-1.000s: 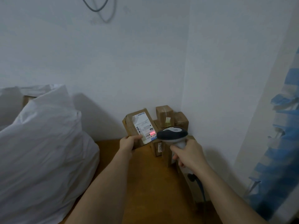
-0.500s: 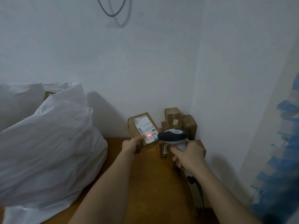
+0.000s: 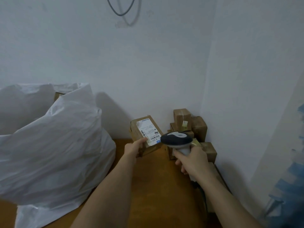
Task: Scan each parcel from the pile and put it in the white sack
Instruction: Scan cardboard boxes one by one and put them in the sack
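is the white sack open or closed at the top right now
Open. The white sack's mouth gapes at its top, and the corner of a brown box shows inside the opening.

The print on the parcel's label (image 3: 148, 133) is too small to read. The scanner (image 3: 176, 139) head hides the label's lower right corner, and the right hand (image 3: 193, 161) covers the scanner's grip. The left hand (image 3: 133, 147) hides the parcel's (image 3: 136, 129) lower left corner; its fingers behind the parcel are out of sight. The white sack (image 3: 54, 145) is cut off at the left edge, and only a corner of a box (image 3: 57, 95) shows in its mouth. The blue thing (image 3: 292, 186) at the right edge is too blurred to tell.
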